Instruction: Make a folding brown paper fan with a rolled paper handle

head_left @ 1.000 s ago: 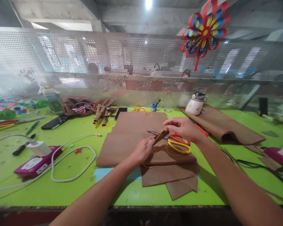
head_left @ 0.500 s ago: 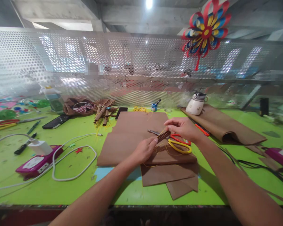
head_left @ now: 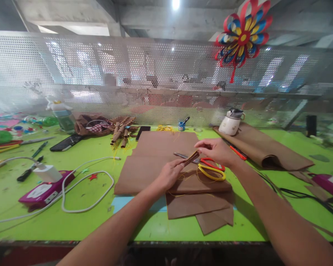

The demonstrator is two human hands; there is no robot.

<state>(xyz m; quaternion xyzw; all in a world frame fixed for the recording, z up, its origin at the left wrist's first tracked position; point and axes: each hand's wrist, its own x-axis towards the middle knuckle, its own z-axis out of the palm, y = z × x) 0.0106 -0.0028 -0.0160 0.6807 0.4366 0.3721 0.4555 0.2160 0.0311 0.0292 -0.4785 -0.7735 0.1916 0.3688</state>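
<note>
My left hand [head_left: 170,174] is closed on a narrow folded strip of brown paper [head_left: 192,158], which points up and to the right. My right hand [head_left: 215,150] is at the strip's far end, thumb and fingers pinched together. A yellow thread [head_left: 194,152] runs along the strip to those fingertips. Below the strip, scissors [head_left: 212,174] with one red and one yellow handle rest on the large brown paper sheets [head_left: 147,173]. Loose thread trails over the paper near the scissors. Smaller brown pieces [head_left: 198,207] stick out toward the front edge.
Rolled brown paper bundles [head_left: 122,133] with yellow thread lie at the back, near a blue jar [head_left: 181,126]. A white bottle [head_left: 231,122] stands on a folded brown sheet [head_left: 269,147]. At left are a purple power strip [head_left: 47,190], white cable and phone [head_left: 66,143].
The folded strip has tilted slightly and its far end is now at my right fingertips. The thread that stretched above it lies closer along it. Both arms have barely moved.
</note>
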